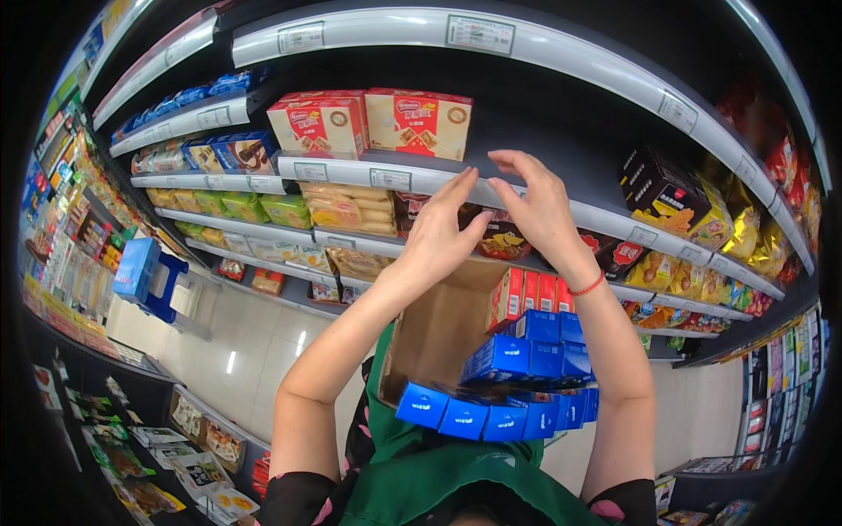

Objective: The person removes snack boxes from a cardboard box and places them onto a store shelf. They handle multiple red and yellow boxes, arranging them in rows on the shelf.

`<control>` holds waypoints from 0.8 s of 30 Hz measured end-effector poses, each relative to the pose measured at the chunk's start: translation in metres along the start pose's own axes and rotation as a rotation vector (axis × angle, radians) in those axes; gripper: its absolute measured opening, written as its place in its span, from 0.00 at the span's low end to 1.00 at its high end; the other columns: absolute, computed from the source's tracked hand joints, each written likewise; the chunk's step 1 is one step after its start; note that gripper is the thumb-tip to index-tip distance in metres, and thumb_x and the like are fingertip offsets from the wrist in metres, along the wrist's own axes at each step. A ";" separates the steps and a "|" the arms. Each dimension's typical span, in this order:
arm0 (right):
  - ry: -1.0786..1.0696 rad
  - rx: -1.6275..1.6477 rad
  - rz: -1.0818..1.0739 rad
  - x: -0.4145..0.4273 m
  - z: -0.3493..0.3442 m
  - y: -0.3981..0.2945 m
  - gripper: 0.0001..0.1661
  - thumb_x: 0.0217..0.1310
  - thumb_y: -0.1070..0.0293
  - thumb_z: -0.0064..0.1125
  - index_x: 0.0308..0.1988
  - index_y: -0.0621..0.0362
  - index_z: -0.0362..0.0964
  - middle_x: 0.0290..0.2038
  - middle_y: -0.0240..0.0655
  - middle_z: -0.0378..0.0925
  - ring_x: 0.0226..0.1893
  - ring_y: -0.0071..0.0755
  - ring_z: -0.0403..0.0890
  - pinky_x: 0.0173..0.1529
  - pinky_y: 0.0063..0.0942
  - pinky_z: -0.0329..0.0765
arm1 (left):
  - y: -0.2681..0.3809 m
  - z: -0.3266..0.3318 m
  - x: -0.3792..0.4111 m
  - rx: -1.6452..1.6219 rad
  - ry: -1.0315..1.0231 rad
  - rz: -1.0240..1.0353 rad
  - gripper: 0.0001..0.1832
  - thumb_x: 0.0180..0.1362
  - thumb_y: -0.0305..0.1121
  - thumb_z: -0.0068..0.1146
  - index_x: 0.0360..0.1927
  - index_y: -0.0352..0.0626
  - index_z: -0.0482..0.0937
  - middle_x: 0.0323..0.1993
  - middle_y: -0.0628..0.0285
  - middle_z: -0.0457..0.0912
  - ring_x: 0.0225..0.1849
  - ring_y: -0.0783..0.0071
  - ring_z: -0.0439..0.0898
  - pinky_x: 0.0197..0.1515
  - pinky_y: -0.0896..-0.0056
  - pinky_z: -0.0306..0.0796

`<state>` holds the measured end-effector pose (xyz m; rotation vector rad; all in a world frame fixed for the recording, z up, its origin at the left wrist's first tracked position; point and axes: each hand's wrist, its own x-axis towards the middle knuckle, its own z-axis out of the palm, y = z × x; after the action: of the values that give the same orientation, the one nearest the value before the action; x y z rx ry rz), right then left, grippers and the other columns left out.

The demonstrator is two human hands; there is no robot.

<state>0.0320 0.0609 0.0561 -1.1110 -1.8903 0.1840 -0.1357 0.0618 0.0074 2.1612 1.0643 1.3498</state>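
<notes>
My left hand (442, 227) is raised before the shelf's price-label strip (388, 176), thumb apart from the fingers and nothing held. Close beside it, my right hand (541, 207) curves its fingers over the same strip, also holding nothing; a red cord is on that wrist. Red-and-cream wafer boxes (418, 123) stand on the shelf just left of and beyond my hands. Below my forearms is an opened cardboard carton (427, 329). Several red boxes (505, 299) and blue boxes (503, 358) are packed in its right part. A row of blue boxes (466, 418) lines its near edge.
Black snack boxes (664, 191) and golden bags (743, 227) occupy the shelf's right end. Lower shelves carry biscuit packs (348, 209). At left, a blue box (136, 269) rests on a blue step stool (172, 289) on the tiled floor. Another display shelf (217, 421) is behind at lower left.
</notes>
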 end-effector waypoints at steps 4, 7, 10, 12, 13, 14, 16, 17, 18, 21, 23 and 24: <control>-0.075 -0.045 0.007 -0.016 -0.013 0.001 0.13 0.60 0.69 0.59 0.43 0.65 0.75 0.42 0.49 0.81 0.44 0.49 0.82 0.47 0.39 0.77 | 0.007 0.008 -0.008 -0.080 -0.077 -0.031 0.30 0.57 0.31 0.61 0.62 0.31 0.69 0.59 0.44 0.74 0.60 0.53 0.75 0.61 0.62 0.68; -0.132 -0.008 0.102 -0.029 -0.019 0.004 0.11 0.60 0.70 0.58 0.41 0.65 0.75 0.37 0.47 0.82 0.40 0.48 0.83 0.46 0.38 0.78 | 0.007 0.017 -0.016 -0.142 -0.169 -0.068 0.28 0.56 0.29 0.61 0.60 0.32 0.71 0.56 0.46 0.77 0.57 0.55 0.78 0.57 0.65 0.71; -0.167 0.010 0.123 -0.042 -0.020 0.015 0.10 0.60 0.70 0.58 0.39 0.66 0.75 0.35 0.47 0.83 0.37 0.48 0.84 0.44 0.36 0.79 | 0.004 0.028 -0.024 -0.183 -0.294 -0.142 0.26 0.56 0.29 0.61 0.59 0.34 0.73 0.54 0.48 0.79 0.56 0.57 0.79 0.55 0.66 0.72; -0.207 0.031 0.179 -0.049 -0.021 0.017 0.10 0.59 0.71 0.58 0.39 0.66 0.75 0.35 0.48 0.83 0.37 0.48 0.85 0.43 0.36 0.80 | -0.001 0.036 -0.031 -0.112 -0.333 -0.109 0.26 0.56 0.31 0.61 0.59 0.35 0.73 0.55 0.48 0.78 0.57 0.58 0.78 0.55 0.64 0.72; -0.227 0.007 0.184 -0.053 -0.021 0.020 0.11 0.59 0.70 0.58 0.39 0.67 0.76 0.35 0.48 0.83 0.37 0.48 0.85 0.43 0.36 0.80 | -0.004 0.040 -0.034 -0.077 -0.352 -0.093 0.27 0.56 0.32 0.61 0.59 0.35 0.73 0.55 0.48 0.78 0.57 0.58 0.78 0.56 0.62 0.72; -0.246 -0.016 0.189 -0.057 -0.020 0.025 0.11 0.59 0.70 0.58 0.39 0.67 0.76 0.35 0.48 0.83 0.37 0.48 0.85 0.43 0.36 0.80 | -0.009 0.045 -0.036 -0.085 -0.415 -0.137 0.28 0.56 0.34 0.62 0.61 0.36 0.72 0.56 0.48 0.78 0.58 0.58 0.77 0.57 0.60 0.72; -0.285 -0.056 0.219 -0.064 -0.020 0.031 0.12 0.57 0.70 0.58 0.40 0.67 0.76 0.34 0.48 0.83 0.37 0.49 0.84 0.43 0.37 0.79 | -0.010 0.053 -0.040 -0.103 -0.484 -0.207 0.29 0.56 0.35 0.62 0.62 0.36 0.71 0.57 0.48 0.78 0.58 0.57 0.77 0.58 0.60 0.71; -0.299 -0.061 0.232 -0.067 -0.019 0.035 0.12 0.57 0.70 0.58 0.40 0.66 0.76 0.34 0.48 0.83 0.37 0.49 0.84 0.44 0.38 0.79 | -0.012 0.057 -0.043 -0.112 -0.518 -0.243 0.30 0.57 0.35 0.62 0.62 0.37 0.71 0.57 0.48 0.77 0.58 0.56 0.77 0.58 0.60 0.71; -0.312 -0.067 0.245 -0.071 -0.017 0.042 0.12 0.57 0.70 0.58 0.40 0.66 0.76 0.34 0.48 0.83 0.37 0.49 0.84 0.44 0.39 0.79 | -0.017 0.063 -0.046 -0.129 -0.547 -0.267 0.32 0.57 0.39 0.63 0.64 0.37 0.69 0.58 0.48 0.77 0.59 0.55 0.77 0.60 0.60 0.71; -0.338 -0.096 0.287 -0.082 -0.013 0.057 0.12 0.57 0.71 0.56 0.41 0.65 0.76 0.34 0.48 0.83 0.38 0.52 0.83 0.45 0.42 0.78 | -0.032 0.081 -0.055 -0.060 -0.577 -0.288 0.35 0.58 0.43 0.62 0.65 0.36 0.67 0.59 0.47 0.76 0.59 0.54 0.76 0.61 0.59 0.71; -0.364 -0.118 0.320 -0.088 -0.012 0.064 0.12 0.58 0.71 0.55 0.41 0.64 0.76 0.34 0.48 0.83 0.39 0.53 0.83 0.46 0.43 0.78 | -0.033 0.087 -0.058 -0.085 -0.617 -0.362 0.37 0.58 0.47 0.62 0.66 0.35 0.65 0.59 0.46 0.75 0.60 0.54 0.76 0.61 0.59 0.70; -0.373 -0.151 0.329 -0.090 -0.011 0.068 0.11 0.58 0.72 0.55 0.41 0.64 0.76 0.35 0.49 0.83 0.40 0.54 0.83 0.47 0.44 0.77 | -0.032 0.090 -0.059 -0.097 -0.637 -0.401 0.39 0.58 0.49 0.62 0.66 0.35 0.65 0.60 0.45 0.75 0.60 0.53 0.76 0.61 0.59 0.70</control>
<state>0.0991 0.0289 -0.0298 -1.5769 -2.0572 0.4671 -0.0846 0.0444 -0.0906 1.9521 1.0521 0.4704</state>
